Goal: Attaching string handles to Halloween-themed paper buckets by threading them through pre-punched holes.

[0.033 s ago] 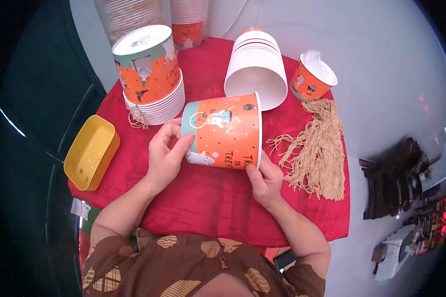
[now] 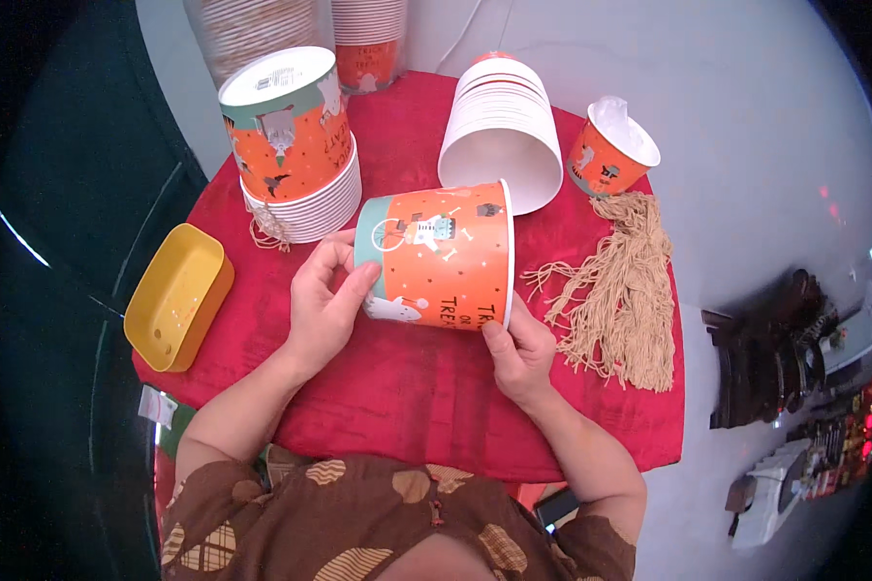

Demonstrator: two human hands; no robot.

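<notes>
On the red cloth (image 2: 407, 387), yellow tray (image 2: 176, 295) left, twine bundle (image 2: 625, 290) right, cup stacks behind, left hand (image 2: 325, 310) and right hand (image 2: 518, 353) clasping an orange paper bucket (image 2: 441, 257) on its side.

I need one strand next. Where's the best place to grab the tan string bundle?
Take the string bundle at its upper end, just below the small orange cup, where the strands lie gathered tight. Come from the right side with the right hand; lower down they fan out loose and would likely tangle.

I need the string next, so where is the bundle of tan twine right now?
In the head view the bundle of tan twine lies on the red cloth at the person's right, just right of the right hand and below the small orange cup.
</notes>
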